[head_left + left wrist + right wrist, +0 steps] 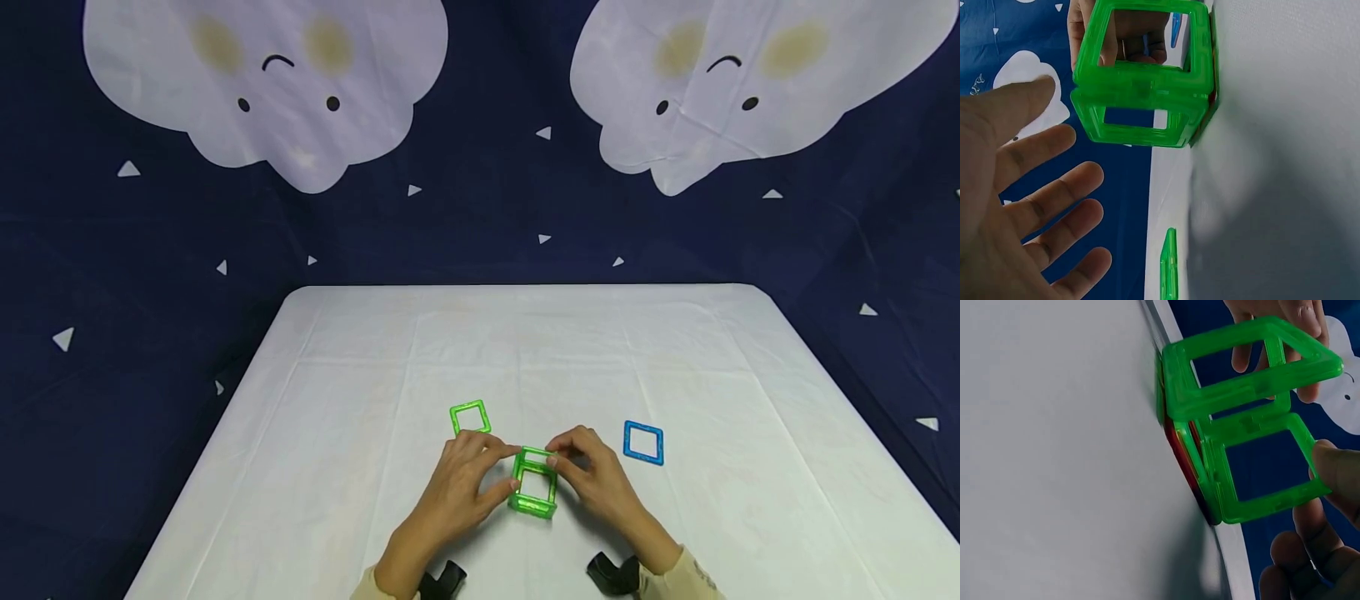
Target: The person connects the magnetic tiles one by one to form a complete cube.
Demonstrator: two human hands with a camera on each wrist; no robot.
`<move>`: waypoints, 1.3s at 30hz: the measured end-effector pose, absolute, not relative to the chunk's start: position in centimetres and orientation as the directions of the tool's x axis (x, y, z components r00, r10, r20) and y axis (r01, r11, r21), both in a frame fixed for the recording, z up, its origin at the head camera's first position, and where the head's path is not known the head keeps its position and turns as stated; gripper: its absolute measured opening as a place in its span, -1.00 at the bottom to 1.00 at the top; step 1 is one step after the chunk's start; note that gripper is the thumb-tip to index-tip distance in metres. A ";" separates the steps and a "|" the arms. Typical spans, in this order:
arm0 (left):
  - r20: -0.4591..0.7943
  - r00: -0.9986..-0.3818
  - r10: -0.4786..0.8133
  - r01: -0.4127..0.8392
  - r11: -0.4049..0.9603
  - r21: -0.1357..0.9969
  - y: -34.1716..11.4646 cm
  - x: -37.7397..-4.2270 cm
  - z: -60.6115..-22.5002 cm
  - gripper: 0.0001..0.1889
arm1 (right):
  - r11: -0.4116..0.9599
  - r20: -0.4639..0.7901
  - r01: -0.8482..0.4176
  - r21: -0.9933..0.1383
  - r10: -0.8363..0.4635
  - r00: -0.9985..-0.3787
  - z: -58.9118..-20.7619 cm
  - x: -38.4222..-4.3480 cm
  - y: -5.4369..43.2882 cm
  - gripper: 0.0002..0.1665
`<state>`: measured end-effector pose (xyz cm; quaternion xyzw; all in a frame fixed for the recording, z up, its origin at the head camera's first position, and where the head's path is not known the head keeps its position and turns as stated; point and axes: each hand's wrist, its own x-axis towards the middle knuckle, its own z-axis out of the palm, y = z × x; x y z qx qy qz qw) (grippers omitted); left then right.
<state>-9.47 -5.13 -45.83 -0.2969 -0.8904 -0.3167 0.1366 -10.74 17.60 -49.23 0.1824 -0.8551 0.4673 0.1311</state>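
A small box of green square magnetic tiles stands on the table between both hands. A reddish layer shows along its base in the right wrist view. My right hand pinches the edge of one green tile of the box between thumb and index finger. That tile joins the base and leans at a slight gap from the tile beside it. My left hand is beside the box's left side; in the left wrist view its fingers are spread, apart from the green walls.
A loose green square tile lies just beyond my left hand. To the right of my right hand lies a blue square tile. A white cloth covers the table; a dark blue curtain with clouds hangs behind it.
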 end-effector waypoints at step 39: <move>0.371 -0.786 0.495 0.617 0.668 0.415 -5.6 -9.5 -46.5 -0.31 | 0.426 0.296 -0.438 -0.792 -0.360 -0.885 -47.7 -13.9 17.6 -0.78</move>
